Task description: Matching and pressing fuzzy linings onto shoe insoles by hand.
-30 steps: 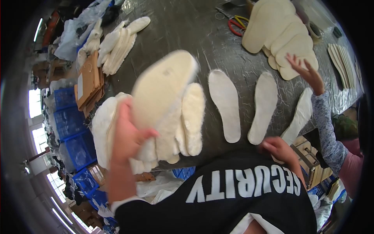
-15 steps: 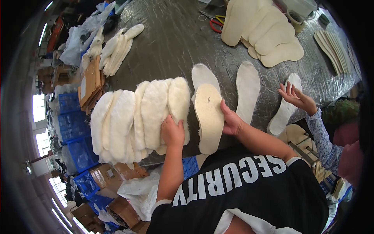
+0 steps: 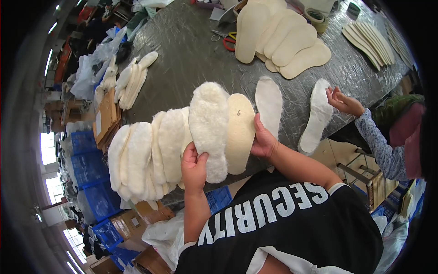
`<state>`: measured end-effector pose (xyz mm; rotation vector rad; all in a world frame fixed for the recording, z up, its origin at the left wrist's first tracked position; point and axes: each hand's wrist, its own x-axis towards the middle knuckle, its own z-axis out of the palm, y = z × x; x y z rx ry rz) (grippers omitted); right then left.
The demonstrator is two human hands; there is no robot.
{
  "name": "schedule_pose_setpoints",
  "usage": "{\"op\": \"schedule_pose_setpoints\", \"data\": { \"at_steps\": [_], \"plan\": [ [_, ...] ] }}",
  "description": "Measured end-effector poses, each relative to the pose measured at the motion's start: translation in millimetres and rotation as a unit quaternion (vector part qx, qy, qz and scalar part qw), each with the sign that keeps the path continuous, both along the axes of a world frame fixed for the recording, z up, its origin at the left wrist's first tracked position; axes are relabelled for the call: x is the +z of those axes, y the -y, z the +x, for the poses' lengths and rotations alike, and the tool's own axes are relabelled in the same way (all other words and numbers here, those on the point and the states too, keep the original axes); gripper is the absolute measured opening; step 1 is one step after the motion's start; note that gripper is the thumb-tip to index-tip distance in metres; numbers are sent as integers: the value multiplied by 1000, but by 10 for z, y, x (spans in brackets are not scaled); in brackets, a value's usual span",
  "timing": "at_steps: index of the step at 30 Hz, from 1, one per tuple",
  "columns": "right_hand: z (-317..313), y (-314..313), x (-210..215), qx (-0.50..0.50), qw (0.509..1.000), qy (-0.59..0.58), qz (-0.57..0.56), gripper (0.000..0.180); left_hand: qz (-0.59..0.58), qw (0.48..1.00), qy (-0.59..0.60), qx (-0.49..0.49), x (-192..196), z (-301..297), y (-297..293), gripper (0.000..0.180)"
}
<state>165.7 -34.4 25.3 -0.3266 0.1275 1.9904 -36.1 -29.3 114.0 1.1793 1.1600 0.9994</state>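
Observation:
My left hand (image 3: 194, 168) grips the lower part of a fluffy white fleece insole (image 3: 209, 123), thumb on its pile side. Beside it, partly behind its right edge, is a flat beige insole (image 3: 242, 132) with a small handwritten mark. My right hand (image 3: 265, 139) is closed on the right edge of this beige insole. To the left, a row of overlapping fleece insoles (image 3: 139, 157) lies on the dark table. A pale insole (image 3: 270, 102) lies flat just beyond my right hand.
A co-worker's hand (image 3: 345, 103) hovers by another pale insole (image 3: 317, 116) on the right. Beige insoles (image 3: 285, 43), red-and-yellow-handled scissors (image 3: 229, 42) and a fanned stack of insoles (image 3: 368, 44) lie on the far side. More fleece insoles (image 3: 134, 82) and cardboard (image 3: 106, 116) are left.
My left hand has lifted a fleece insole from the row's right end and brought it against the beige one. The view has shifted, and the co-worker's hand has moved slightly.

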Motion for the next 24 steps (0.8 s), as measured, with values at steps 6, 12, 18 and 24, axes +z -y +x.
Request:
{"op": "schedule_pose_setpoints", "data": {
  "at_steps": [6,12,18,24],
  "plan": [
    [0,-2,58,-37,999,8,-17,80,267,787,-547,-101,229,264,125,40],
    [-10,-7,1,-48,999,-9,15,82,319,756,-544,-175,209,581,239,54],
    [20,-3,53,-30,999,-11,5,81,46,933,-347,-80,-292,259,145,52],
    [5,-45,172,-27,998,38,-30,83,-100,993,-42,35,-334,218,154,15]
  ]
}}
